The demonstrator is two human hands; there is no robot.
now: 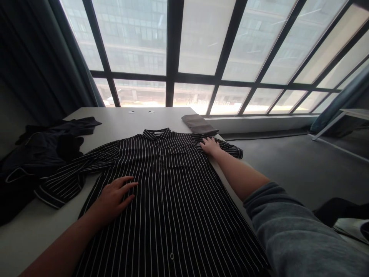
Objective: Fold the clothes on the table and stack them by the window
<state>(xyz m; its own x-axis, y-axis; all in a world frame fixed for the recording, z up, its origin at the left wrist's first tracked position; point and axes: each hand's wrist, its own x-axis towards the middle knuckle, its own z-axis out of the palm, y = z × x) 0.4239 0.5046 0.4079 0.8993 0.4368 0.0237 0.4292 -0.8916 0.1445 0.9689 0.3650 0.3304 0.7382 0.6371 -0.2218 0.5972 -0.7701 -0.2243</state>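
A black shirt with white stripes (155,200) lies front side up across the white table, its collar toward the window. My left hand (117,196) rests on the left part of the shirt's body, fingers apart. Up near the shoulder on the right, my right hand (210,146) lies flat with spread fingers on the cloth where the sleeve begins. The left sleeve is spread out and bent toward me, while the right sleeve reaches past the table's edge. The lower hem runs out of view at the bottom.
Dark clothes (37,150) are heaped at the left side of the white table (115,117). A folded grey-brown cloth (198,124) sits at the far right corner. Large windows stand behind, a dark curtain (43,57) hangs left, and a white-legged table (328,125) stands right.
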